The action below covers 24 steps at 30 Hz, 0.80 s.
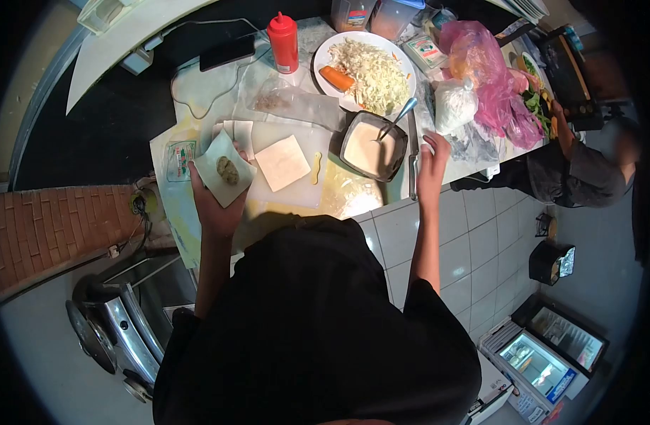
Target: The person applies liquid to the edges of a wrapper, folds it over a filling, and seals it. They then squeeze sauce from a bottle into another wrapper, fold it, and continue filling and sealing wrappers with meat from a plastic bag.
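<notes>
My left hand [219,216] supports a square wrapper sheet [207,168] from below, its fingers curled around the edges. A greyish-brown lump of filling [228,171] lies in the middle of that sheet. Another square wrapper [282,163] lies flat on the white board [302,198], beside a small yellowish strip [316,168]. My right hand [434,159] is raised near the table's right side, fingers loosely bent and apart, with nothing visible in them. Close to it are a knife [413,166] and a dark square bowl [347,157] of pale batter with a blue-handled spoon [396,117].
Behind the board are a plate [321,79] of shredded cabbage and carrot, a red squeeze bottle [283,44], a clear bag [311,110] and a phone [227,54]. A bag of white powder [455,105] and pink bags [491,78] stand right. Another person [587,170] works at far right.
</notes>
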### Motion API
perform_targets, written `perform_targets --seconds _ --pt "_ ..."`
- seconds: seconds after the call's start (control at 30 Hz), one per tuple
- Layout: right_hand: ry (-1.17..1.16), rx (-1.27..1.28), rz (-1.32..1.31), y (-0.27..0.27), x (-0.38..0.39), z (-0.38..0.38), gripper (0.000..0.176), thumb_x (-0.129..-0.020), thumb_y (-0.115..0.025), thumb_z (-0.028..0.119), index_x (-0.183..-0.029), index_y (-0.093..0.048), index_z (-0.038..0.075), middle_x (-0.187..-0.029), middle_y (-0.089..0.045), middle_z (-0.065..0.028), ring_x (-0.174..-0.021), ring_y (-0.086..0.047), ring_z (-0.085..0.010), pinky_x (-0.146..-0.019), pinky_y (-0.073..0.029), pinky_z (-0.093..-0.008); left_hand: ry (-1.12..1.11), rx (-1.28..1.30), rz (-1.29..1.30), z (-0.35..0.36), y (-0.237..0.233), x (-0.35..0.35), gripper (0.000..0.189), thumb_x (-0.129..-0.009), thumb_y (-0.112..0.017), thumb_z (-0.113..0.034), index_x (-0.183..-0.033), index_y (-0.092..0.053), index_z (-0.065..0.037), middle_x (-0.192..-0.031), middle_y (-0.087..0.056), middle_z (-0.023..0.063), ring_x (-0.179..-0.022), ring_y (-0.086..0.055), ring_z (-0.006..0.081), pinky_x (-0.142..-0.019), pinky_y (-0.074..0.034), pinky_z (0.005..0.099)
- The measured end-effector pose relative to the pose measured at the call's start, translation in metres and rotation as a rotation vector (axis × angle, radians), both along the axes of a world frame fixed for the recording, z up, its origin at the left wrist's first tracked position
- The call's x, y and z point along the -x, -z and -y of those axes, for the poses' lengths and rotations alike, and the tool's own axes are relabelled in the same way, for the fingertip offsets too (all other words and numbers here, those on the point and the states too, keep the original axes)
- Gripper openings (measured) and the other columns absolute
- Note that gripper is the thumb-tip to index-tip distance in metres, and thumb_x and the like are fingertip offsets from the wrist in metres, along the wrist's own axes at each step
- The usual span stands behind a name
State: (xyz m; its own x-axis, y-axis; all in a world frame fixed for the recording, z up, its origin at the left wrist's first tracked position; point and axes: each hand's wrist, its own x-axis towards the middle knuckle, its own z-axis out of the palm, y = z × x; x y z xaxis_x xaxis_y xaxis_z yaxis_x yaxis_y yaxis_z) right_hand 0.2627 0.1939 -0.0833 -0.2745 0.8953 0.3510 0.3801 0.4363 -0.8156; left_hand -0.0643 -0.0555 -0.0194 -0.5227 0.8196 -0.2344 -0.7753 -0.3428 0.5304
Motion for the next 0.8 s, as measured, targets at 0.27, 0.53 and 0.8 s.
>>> perform_targets --seconds 0.27,0.53,0.8 --pt "-0.281 -0.269 0.754 -0.024 0.048 0.037 0.027 -0.090 -0.056 0.024 -0.108 -0.073 0.013 -0.153 -0.036 -0.0118 -0.145 -0.023 -0.0384 -0.119 -0.012 -0.0561 0.024 0.304 -0.882 0.002 -0.011 -0.009 0.048 -0.107 -0.043 -0.025 -0.144 -0.030 0.003 -0.139 -0.052 0.0221 -0.130 -0.052 0.0285 -0.111 -0.042 0.0408" --pt "-0.369 -0.291 0.801 -0.012 0.059 0.028 0.030 -0.092 -0.053 0.032 -0.102 -0.077 0.019 -0.161 -0.029 -0.0024 -0.150 -0.017 -0.0368 -0.119 -0.007 -0.0624 -0.048 -0.015 0.178 -0.001 -0.015 -0.003 0.062 -0.090 -0.064 0.005 -0.143 -0.032 0.002 -0.138 -0.053 0.0199 -0.126 -0.056 0.0271 -0.108 -0.046 0.0394" --pt "-0.400 -0.266 0.772 -0.015 0.063 0.025 0.033 -0.094 -0.051 0.033 -0.102 -0.078 0.016 -0.160 -0.031 -0.0017 -0.148 -0.020 -0.0364 -0.119 -0.008 -0.0608 -0.021 -0.064 -0.025 0.003 0.007 0.000 0.073 -0.103 -0.031 -0.059 -0.148 -0.038 -0.002 -0.148 -0.046 0.0205 -0.139 -0.042 0.0337 -0.117 -0.030 0.0467"
